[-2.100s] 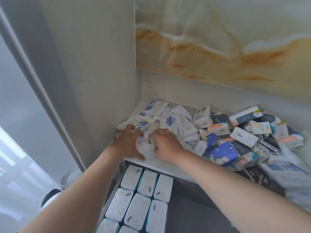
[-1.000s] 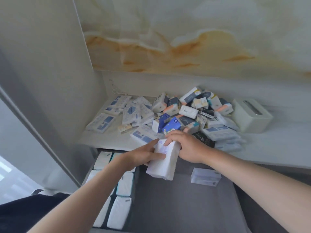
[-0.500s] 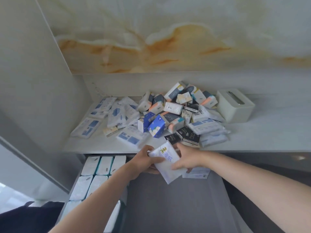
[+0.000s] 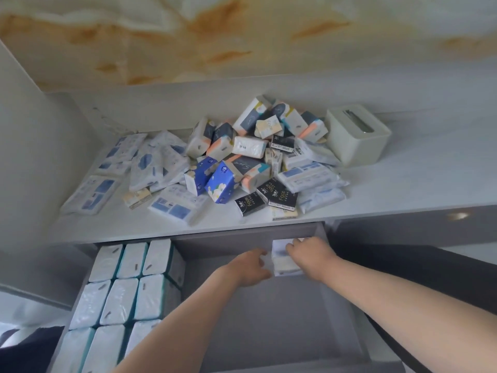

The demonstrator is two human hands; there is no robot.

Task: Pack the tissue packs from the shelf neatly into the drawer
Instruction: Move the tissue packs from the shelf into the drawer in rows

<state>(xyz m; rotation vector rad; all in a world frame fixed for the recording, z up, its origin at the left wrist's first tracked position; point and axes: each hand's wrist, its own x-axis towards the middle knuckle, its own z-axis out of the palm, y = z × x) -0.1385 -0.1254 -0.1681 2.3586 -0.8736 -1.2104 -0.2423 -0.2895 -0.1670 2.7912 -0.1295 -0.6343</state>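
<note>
Two hands grip one white tissue pack [image 4: 281, 258]: fingers of the right hand [image 4: 309, 255] curl over its top, and those of the left hand [image 4: 248, 267] clasp its left edge. It stands in the far right corner of the grey drawer [image 4: 269, 319]. Rows of white packs [image 4: 126, 292] fill the drawer's left side, below the loose heap [image 4: 242, 162] on the shelf [image 4: 403, 184].

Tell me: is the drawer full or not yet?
Partly full. White tissue packs fill the left side of the drawer; elsewhere its grey floor is bare, except one pack held by the left hand and right hand.
</note>
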